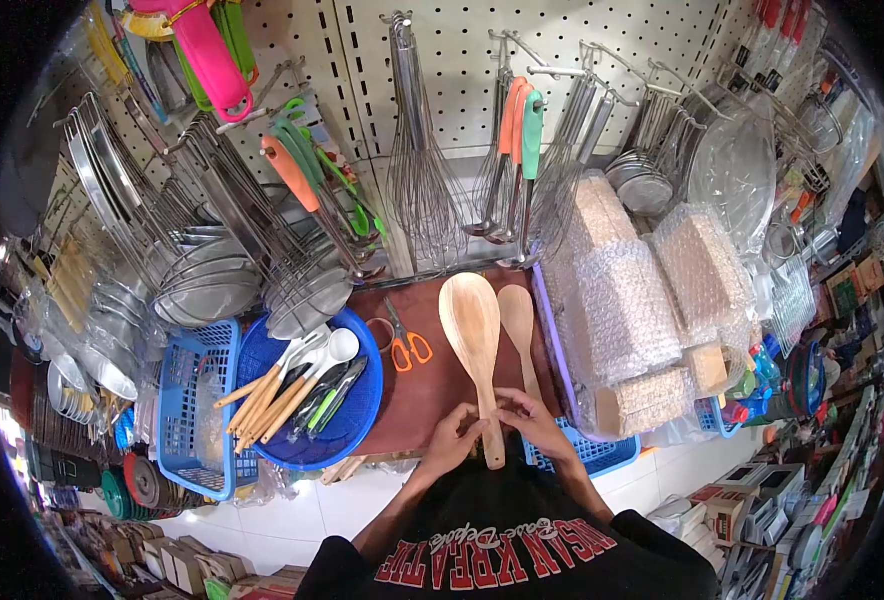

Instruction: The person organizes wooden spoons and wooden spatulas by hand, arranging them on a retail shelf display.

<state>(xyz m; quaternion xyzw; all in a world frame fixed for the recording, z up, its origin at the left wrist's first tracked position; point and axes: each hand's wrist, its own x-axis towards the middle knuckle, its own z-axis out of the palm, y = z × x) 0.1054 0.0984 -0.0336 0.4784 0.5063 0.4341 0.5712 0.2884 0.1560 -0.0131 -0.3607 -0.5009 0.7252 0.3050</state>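
Observation:
A large wooden spoon (469,318) stands bowl-up in front of my chest, held by its handle between both hands. My left hand (454,440) pinches the handle from the left side, fingers curled. From the right, my right hand (534,420) closes on the same handle with thumb and fingertips. Behind it a second, smaller wooden spoon (518,325) lies on the brown tabletop (417,400). Orange-handled scissors (409,347) rest left of the spoons, beside a roll of tape (381,333).
A round blue basket (367,425) holds white spoons with wooden handles and green-and-black packaged tools. Left of it is a light-blue basket (175,420). Bubble-wrapped boxes (627,310) fill the right side. Whisks (424,190), ladles (518,150) and strainers (202,285) hang from the pegboard (312,60).

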